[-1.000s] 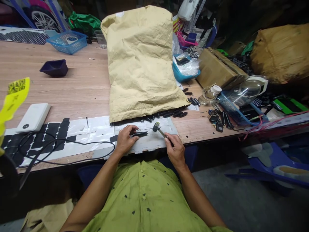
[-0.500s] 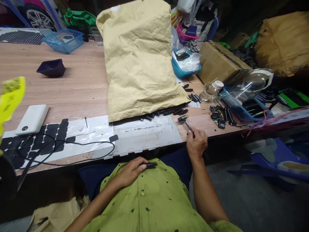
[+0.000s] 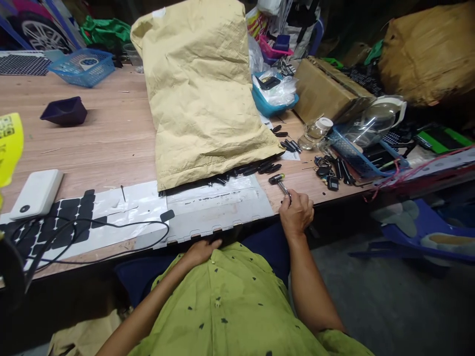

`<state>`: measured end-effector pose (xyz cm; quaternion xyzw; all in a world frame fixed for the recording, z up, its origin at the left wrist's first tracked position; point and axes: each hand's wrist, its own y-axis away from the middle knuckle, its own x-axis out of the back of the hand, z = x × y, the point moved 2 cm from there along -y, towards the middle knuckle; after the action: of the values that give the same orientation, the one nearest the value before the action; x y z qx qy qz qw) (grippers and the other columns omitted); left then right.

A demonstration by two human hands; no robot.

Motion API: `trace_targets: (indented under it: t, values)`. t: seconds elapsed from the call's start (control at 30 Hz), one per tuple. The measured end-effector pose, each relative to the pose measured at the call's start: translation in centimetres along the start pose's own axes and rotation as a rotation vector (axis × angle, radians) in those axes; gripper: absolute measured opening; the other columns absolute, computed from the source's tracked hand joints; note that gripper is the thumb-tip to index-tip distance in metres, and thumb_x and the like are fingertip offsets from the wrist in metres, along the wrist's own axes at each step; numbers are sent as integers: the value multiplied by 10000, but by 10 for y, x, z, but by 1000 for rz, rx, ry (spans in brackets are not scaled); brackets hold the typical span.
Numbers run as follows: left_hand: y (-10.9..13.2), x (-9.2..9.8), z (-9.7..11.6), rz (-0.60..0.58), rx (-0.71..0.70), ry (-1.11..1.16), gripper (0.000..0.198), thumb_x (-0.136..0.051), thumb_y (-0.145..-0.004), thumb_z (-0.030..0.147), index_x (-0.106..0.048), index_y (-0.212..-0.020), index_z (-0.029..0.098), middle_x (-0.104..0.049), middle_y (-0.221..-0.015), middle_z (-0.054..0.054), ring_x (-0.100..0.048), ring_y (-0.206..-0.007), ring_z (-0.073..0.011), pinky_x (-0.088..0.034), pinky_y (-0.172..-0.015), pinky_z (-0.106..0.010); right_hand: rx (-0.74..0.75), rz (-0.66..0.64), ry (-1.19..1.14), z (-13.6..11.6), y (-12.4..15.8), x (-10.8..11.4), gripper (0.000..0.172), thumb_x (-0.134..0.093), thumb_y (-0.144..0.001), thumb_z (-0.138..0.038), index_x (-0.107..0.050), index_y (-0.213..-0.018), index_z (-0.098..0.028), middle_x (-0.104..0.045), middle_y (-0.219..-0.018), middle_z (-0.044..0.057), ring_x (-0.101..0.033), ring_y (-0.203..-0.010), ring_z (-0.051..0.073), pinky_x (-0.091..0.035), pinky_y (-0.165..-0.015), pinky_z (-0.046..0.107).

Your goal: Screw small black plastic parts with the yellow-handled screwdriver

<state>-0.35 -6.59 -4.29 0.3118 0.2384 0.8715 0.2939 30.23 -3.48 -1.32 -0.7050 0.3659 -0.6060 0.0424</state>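
Note:
My right hand [image 3: 296,213] is wrapped round the handle of a small hammer [image 3: 282,186]. The hammer's dark head with a yellow-green end is just above the wooden table, right of the white sheet. My left hand [image 3: 202,251] is at the table's front edge, close to my shirt, with its fingers curled and its thumb on top. Whatever it holds is lost against the dark gap there. A large tan paper bag [image 3: 202,99] stands in front of me. Along its lower edge lie several small black pieces [image 3: 269,168].
A white power bank [image 3: 37,194] and a looped black cable [image 3: 122,223] lie on the left, near a sheet of black stickers [image 3: 70,217]. Keys [image 3: 324,168], a glass jar [image 3: 315,133] and a blue basket [image 3: 365,163] stand right. A dark purple tray [image 3: 65,112] sits farther back.
My left hand has moved from my lap toward the table edge, and the black piece it held is no longer clearly visible. The right hand keeps the hammer; the view has shifted slightly.

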Motion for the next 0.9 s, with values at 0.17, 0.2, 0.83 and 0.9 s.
trace_targets:
  t: [0.17,0.2,0.83,0.9]
  values:
    - [40,23,48,-129,-268,96,455,-556,-893,538,-769,-1146,225,-779,-1171,-74,-710,-1065,-274,-548,-925,-366,6,-5,15,0,1,0,283,-525,-913,-213,-741,-1093,-188,-623,-974,113,-495,-901,259,-335,-725,350]
    - [41,33,58,-64,-279,103,465,-544,-905,540,-761,-1162,219,-786,-1118,-73,-713,-1017,-263,-555,-889,-361,6,-6,18,0,1,0,282,-526,-910,-210,-740,-1094,-188,-621,-975,113,-495,-904,259,-335,-724,350]
    - [-29,103,85,847,-44,-385,187,-551,-901,186,-661,-1049,217,-703,-1041,-75,-663,-978,-251,-494,-768,-323,27,-14,50,-3,1,-1,271,-529,-927,-218,-738,-1099,-197,-613,-959,102,-483,-883,248,-315,-704,335]
    - [-21,104,75,821,-36,-314,207,-577,-862,174,-669,-1038,229,-717,-977,-44,-671,-922,-231,-494,-760,-313,31,-15,49,-4,1,0,272,-528,-926,-224,-738,-1097,-197,-614,-953,104,-480,-881,250,-314,-702,337]
